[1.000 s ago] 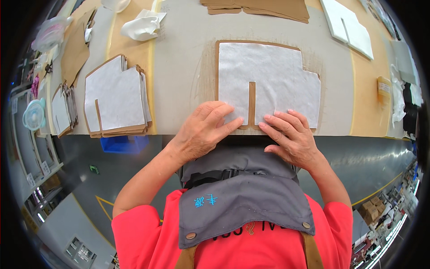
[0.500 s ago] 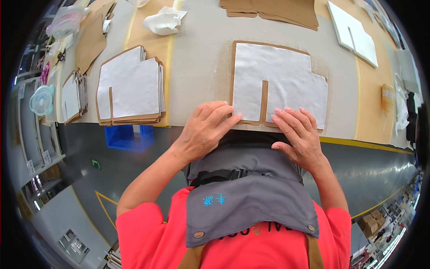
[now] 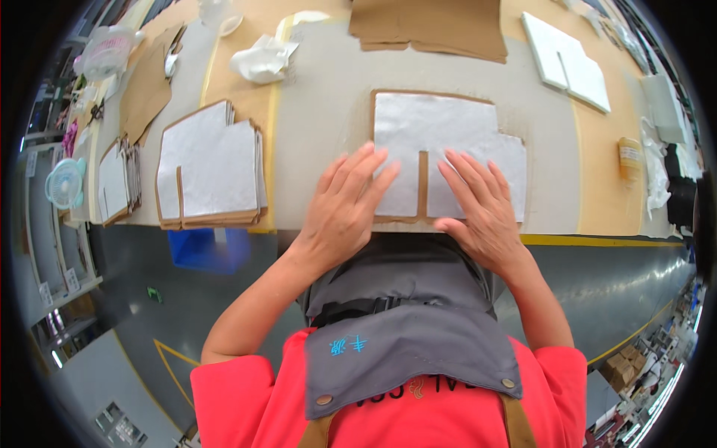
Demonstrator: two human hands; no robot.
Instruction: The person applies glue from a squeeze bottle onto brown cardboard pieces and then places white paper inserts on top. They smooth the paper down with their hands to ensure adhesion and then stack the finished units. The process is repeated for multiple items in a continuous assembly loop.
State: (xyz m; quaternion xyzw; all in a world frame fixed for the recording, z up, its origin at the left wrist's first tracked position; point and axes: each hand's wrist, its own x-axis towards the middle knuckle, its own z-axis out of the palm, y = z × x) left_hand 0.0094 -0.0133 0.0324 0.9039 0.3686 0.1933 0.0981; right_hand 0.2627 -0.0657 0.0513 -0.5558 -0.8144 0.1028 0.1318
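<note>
Pressing flat: left hand [image 3: 345,203] and right hand [image 3: 478,205], fingers spread, palms down, nothing pinched, both on one white padded sheet [image 3: 441,153] backed with brown card, lying at the near edge of the worktable [image 3: 321,112] directly before the person.

Sheet: stepped outline, with a narrow brown slot running up from its near edge; left hand lies left of the slot, right hand right of it, heels of both at the table's edge.

Stack of like sheets [image 3: 208,168]: near edge, left of the left hand, apart from it.

Second, smaller stack [image 3: 119,183]: further left, at the table's left end.

Crumpled white cloth [image 3: 263,60]: far side, left of centre.

Brown card pieces [image 3: 429,26]: far edge, centre.

White panels [image 3: 567,63]: far right corner.

Blue bin [image 3: 205,248]: on the floor below the near edge.

Small fan [image 3: 66,183]: left of the table.
</note>
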